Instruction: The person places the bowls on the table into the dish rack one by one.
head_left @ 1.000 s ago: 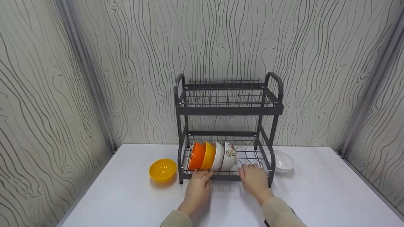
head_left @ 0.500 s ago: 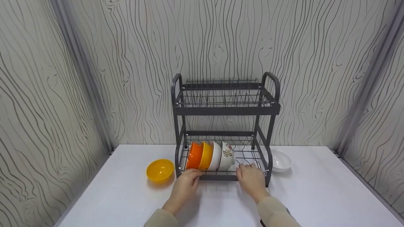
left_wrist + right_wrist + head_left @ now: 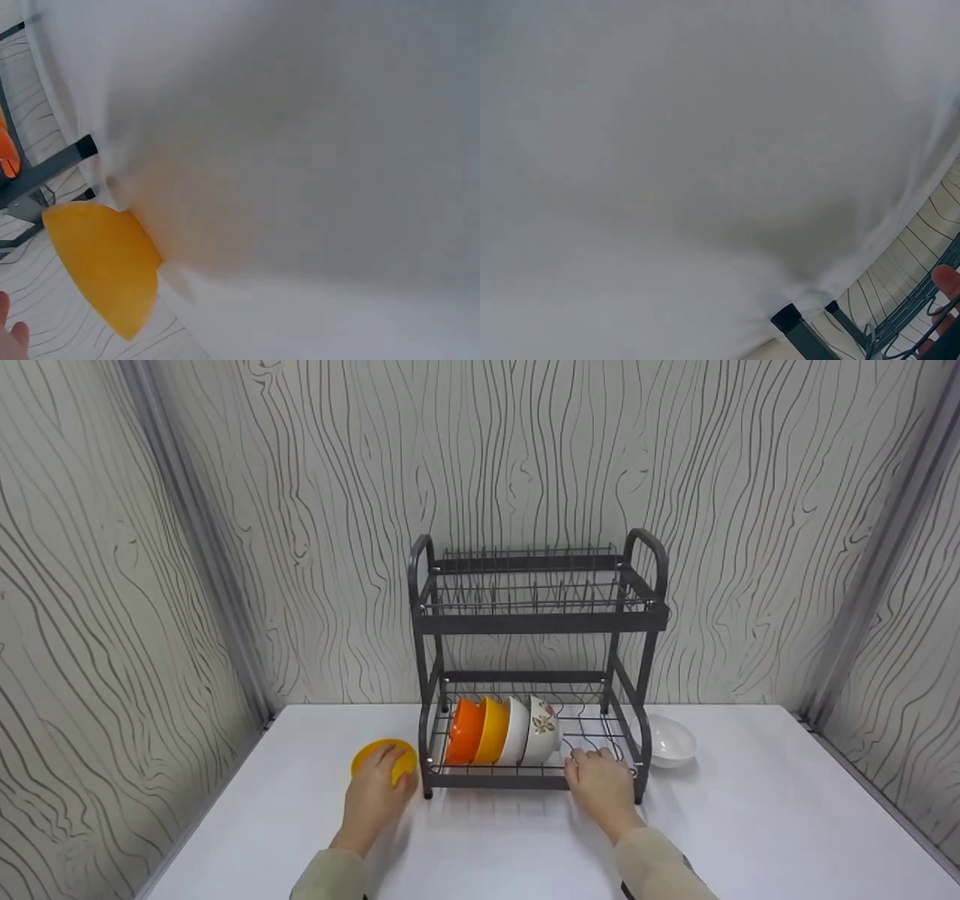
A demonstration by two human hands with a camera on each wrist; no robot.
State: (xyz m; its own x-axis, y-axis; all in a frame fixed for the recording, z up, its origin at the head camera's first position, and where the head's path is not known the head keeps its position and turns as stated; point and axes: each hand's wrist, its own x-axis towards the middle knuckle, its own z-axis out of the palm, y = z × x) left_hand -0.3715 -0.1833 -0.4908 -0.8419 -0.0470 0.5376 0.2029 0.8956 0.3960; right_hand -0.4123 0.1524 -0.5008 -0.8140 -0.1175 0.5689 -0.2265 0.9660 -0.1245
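On the left of the table, my left hand [image 3: 375,796] reaches over a yellow bowl [image 3: 406,766], its fingers relaxed and spread above the bowl's near side. In the left wrist view, fingertips [image 3: 15,336] show apart from the bowl [image 3: 105,262]. My right hand [image 3: 602,791] holds the front rail of a dark two-tier dish rack [image 3: 495,781] near its right end, fingers bent over the rail. Tilted on their sides in a row on the lower tier are an orange bowl [image 3: 465,733], a yellow bowl [image 3: 492,733], a white bowl [image 3: 514,735] and a flower-patterned bowl [image 3: 541,739].
A white bowl [image 3: 673,742] stands on the table just right of the rack. The rack's upper tier [image 3: 540,623] has upright wire dividers. Wood-grain patterned walls [image 3: 337,510] enclose the white table [image 3: 510,847] at the back and sides.
My left hand has left the rack's front rail and moved left to the yellow bowl on the table. The right hand has stayed at the rail. The head view has shifted slightly.
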